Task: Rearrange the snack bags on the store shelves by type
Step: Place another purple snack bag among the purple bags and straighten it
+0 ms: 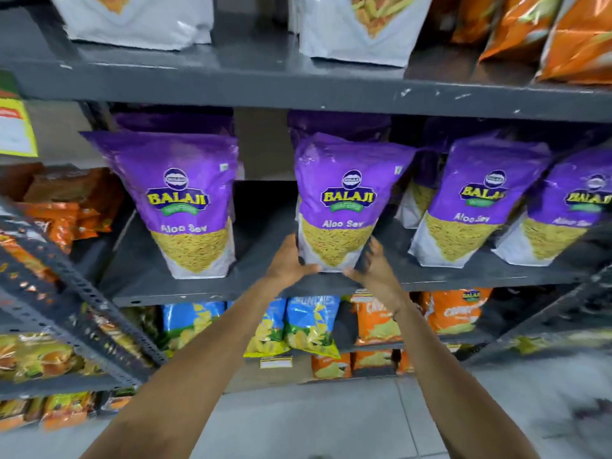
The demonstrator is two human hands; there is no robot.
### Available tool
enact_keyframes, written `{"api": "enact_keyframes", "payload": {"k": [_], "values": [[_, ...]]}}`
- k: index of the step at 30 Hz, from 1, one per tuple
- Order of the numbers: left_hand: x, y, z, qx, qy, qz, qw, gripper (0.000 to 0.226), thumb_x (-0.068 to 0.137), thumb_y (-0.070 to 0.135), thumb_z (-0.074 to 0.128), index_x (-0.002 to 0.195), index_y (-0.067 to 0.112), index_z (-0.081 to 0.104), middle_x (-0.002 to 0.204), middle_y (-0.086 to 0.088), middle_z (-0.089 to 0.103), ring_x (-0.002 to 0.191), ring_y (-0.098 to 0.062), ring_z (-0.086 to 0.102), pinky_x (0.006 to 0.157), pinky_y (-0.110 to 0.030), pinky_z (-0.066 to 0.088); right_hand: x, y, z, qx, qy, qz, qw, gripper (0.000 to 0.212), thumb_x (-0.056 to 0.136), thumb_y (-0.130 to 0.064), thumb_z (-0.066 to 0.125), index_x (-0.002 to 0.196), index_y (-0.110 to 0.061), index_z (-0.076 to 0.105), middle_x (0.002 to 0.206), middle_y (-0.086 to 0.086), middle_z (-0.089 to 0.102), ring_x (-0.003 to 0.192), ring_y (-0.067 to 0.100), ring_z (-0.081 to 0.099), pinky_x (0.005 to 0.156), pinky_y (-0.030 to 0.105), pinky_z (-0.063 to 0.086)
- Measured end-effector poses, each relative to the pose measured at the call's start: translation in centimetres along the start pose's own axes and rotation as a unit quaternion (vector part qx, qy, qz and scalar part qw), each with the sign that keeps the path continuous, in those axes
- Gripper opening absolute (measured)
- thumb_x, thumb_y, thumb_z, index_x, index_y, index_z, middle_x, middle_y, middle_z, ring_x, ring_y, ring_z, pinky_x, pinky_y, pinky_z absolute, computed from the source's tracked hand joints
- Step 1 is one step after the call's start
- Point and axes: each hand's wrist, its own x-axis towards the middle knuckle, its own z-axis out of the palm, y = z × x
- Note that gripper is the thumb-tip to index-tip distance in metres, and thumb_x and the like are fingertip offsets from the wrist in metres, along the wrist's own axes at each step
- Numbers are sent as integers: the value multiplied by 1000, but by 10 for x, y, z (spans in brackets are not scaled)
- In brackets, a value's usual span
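Reaching forward and up, your two arms extend to the middle shelf point(205, 293) of the dark metal rack. Your left hand point(288, 263) cups the lower left corner of the centre Aloo Sev bag point(344, 200), thumb across its bottom edge. Your right hand point(377, 270) is at the bag's lower right corner, fingers point(374, 248) spread and blurred; contact with the bag cannot be confirmed. The bag stands upright near the shelf's front edge.

A matching purple bag point(185, 200) stands well apart to the left, with bare shelf between. Two more purple bags point(477, 200) lean just beside it on the right. White bags point(357, 31) and orange bags point(530, 31) occupy the shelf above. Blue bags point(308, 323) and orange packs point(453, 309) sit on the shelf below, partly hidden by your forearms.
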Motion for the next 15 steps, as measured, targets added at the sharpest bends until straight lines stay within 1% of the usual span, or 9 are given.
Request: {"api": "enact_keyframes", "payload": {"k": [1, 2, 4, 6, 8, 9, 11, 13, 15], "values": [[1, 1, 3, 6, 15, -3, 1000, 70, 68, 20, 80, 125, 5, 43, 117, -4, 55, 106, -19, 55, 72, -14, 35, 6, 0, -4, -4, -21, 12, 1000, 84, 72, 7, 73, 137, -18, 27, 138, -2, 45, 125, 7, 48, 99, 23, 45], [1, 2, 6, 5, 30, -10, 999, 65, 69, 20, 80, 123, 5, 46, 110, -2, 56, 99, -17, 55, 70, -14, 37, 12, -1, -6, -11, -30, 24, 999, 83, 72, 7, 73, 136, -17, 27, 132, -6, 48, 123, 8, 50, 98, 23, 46], [-1, 5, 12, -9, 69, -19, 997, 59, 69, 20, 80, 118, 5, 50, 102, -1, 59, 92, -17, 56, 72, -21, 42, 19, 1, -9, -22, -22, 39, 999, 76, 73, 4, 73, 132, -17, 30, 123, -14, 52, 122, 14, 53, 100, 31, 46], [-5, 7, 20, -20, 96, -25, 995, 56, 70, 18, 79, 116, 4, 49, 100, -2, 60, 90, -18, 57, 74, -23, 44, 21, 5, -11, -26, -17, 32, 999, 68, 75, 2, 72, 129, -17, 33, 121, -10, 55, 121, 17, 54, 100, 33, 47], [-10, 13, 26, -23, 114, -28, 993, 53, 73, 14, 76, 117, 2, 48, 100, -2, 59, 89, -17, 56, 65, -11, 41, 22, 9, -13, -17, -18, 29, 999, 64, 77, 2, 71, 125, -18, 34, 123, -2, 55, 119, 18, 55, 97, 27, 49], [-11, 14, 29, -25, 122, -27, 992, 53, 74, 13, 74, 118, 1, 47, 100, -2, 58, 88, -17, 55, 59, -6, 39, 23, 11, -13, -13, -19, 26, 999, 63, 77, 1, 71, 124, -20, 34, 123, 0, 55, 118, 17, 55, 97, 27, 49], [-14, 17, 31, -18, 127, -33, 991, 55, 76, 14, 74, 121, 0, 45, 101, -3, 59, 89, -16, 54, 58, -5, 38, 20, 9, -14, -11, -23, 22, 999, 63, 77, -1, 71, 125, -20, 35, 123, 2, 55, 116, 17, 56, 100, 32, 47], [-16, 17, 31, -10, 118, -46, 992, 60, 78, 20, 72, 127, 3, 42, 110, -7, 62, 93, -17, 56, 66, -11, 38, 16, 7, -15, -10, -34, 19, 999, 67, 77, -7, 72, 131, -17, 33, 126, 3, 55, 118, 17, 55, 100, 31, 47], [-23, 18, 30, 12, 106, -62, 992, 61, 81, 28, 68, 131, 7, 39, 122, -10, 62, 104, -22, 59, 78, -20, 40, 14, 2, -17, -8, -40, 20, 999, 74, 77, -19, 74, 137, -17, 30, 133, 4, 53, 122, 13, 54, 100, 27, 47]]}}
